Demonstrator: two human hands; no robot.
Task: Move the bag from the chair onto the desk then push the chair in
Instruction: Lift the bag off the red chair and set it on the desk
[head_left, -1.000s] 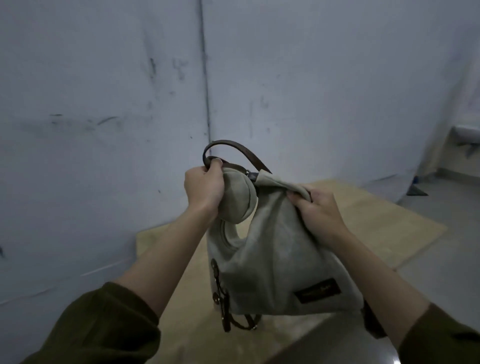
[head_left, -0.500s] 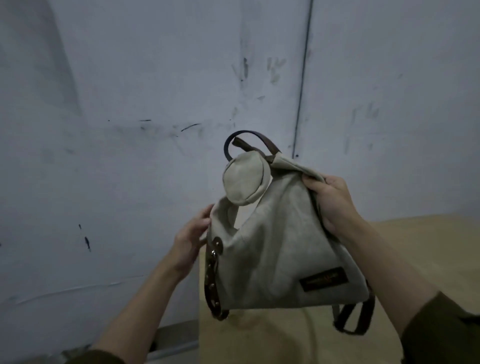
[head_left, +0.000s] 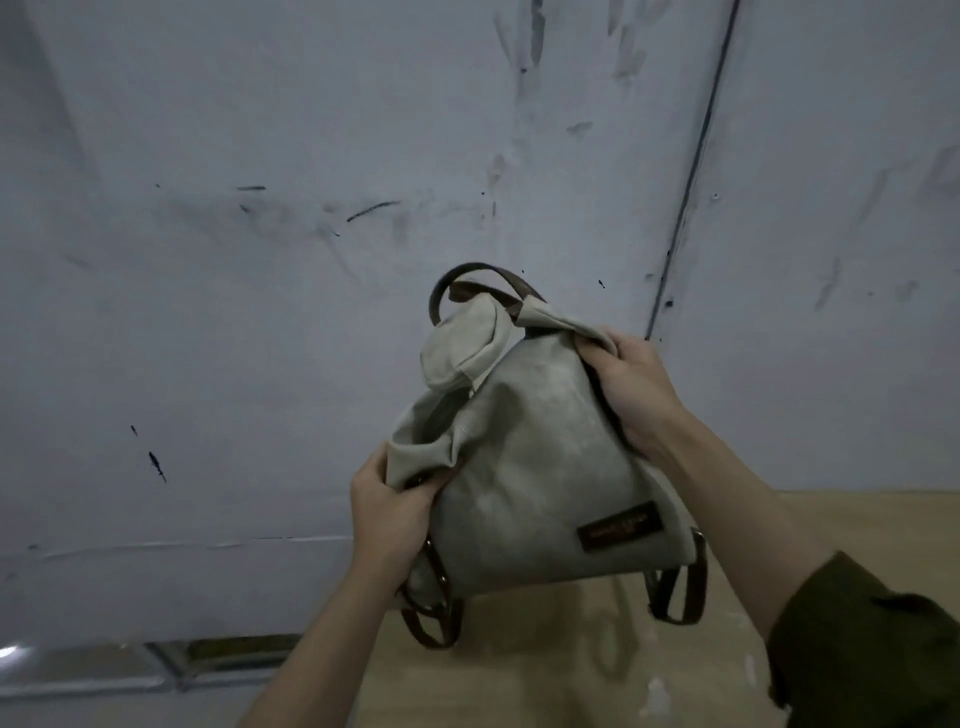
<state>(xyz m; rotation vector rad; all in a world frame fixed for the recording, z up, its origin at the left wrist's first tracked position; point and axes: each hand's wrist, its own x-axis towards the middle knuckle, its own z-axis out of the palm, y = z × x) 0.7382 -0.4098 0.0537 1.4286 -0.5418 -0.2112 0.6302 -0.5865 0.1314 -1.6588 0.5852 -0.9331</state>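
A pale grey cloth bag (head_left: 540, 467) with brown straps and a dark label hangs just above the light wooden desk (head_left: 675, 670), its lower strap loops close to the desktop. My left hand (head_left: 387, 512) grips the bunched fabric at the bag's left side. My right hand (head_left: 631, 387) clutches the folded top corner on the right. A brown handle loop (head_left: 467, 283) arches over a round pouch at the top. The chair is out of view.
A scuffed blue-grey wall (head_left: 260, 260) stands right behind the desk, with a vertical seam at the upper right. Tiled floor (head_left: 130, 670) shows at the lower left beside the desk's left edge.
My left hand has left the bag's top, dropped to the left side and closed on the fabric there. The view has swung left, and the bag sits lower over the desk.
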